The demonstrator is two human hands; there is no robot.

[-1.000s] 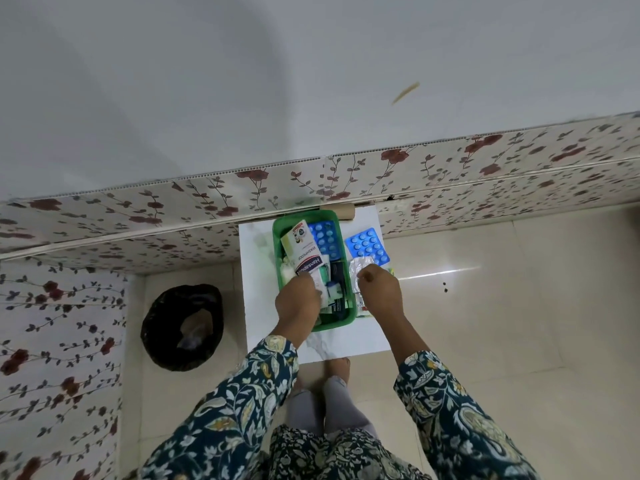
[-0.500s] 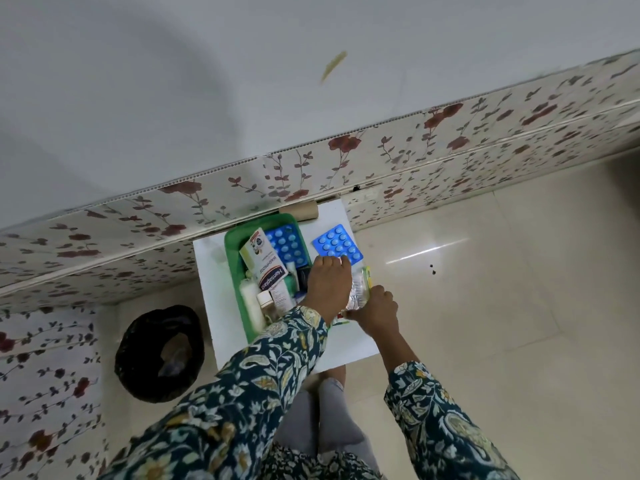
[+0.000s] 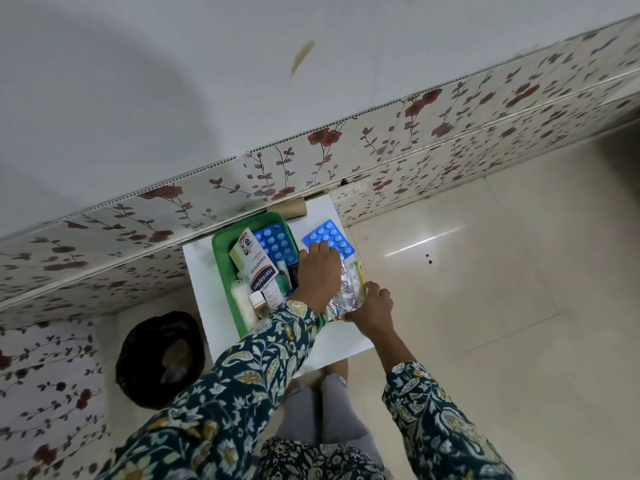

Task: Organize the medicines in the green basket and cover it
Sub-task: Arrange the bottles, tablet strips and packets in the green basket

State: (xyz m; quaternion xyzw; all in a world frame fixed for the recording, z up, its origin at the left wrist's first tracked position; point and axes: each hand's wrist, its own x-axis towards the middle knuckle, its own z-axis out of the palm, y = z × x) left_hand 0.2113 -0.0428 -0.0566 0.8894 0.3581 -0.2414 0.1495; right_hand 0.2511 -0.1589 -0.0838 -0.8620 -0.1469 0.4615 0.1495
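Observation:
The green basket (image 3: 221, 268) stands on a small white table (image 3: 198, 271). In it lie a Hansaplast box (image 3: 257, 265), a blue blister strip (image 3: 275, 241), a small white-capped bottle (image 3: 258, 300) and other packs. A second blue blister strip (image 3: 334, 235) lies on the table right of the basket. My left hand (image 3: 318, 273) reaches across the basket, fingertips closed on that strip's near edge. My right hand (image 3: 372, 304) pinches the near end of a pile of silver foil strips (image 3: 348, 289) beside the basket. No cover is in sight.
A cardboard roll (image 3: 290, 207) lies behind the basket against the floral wall panel (image 3: 381, 161). A black-lined bin (image 3: 159, 358) sits on the floor left of the table. Glossy floor tiles (image 3: 467, 289) spread to the right. My feet are under the table's near edge.
My left hand left the basket and crossed right to the blue blister strip on the table. My right hand slid back to the near end of the silver strips. The view swung left.

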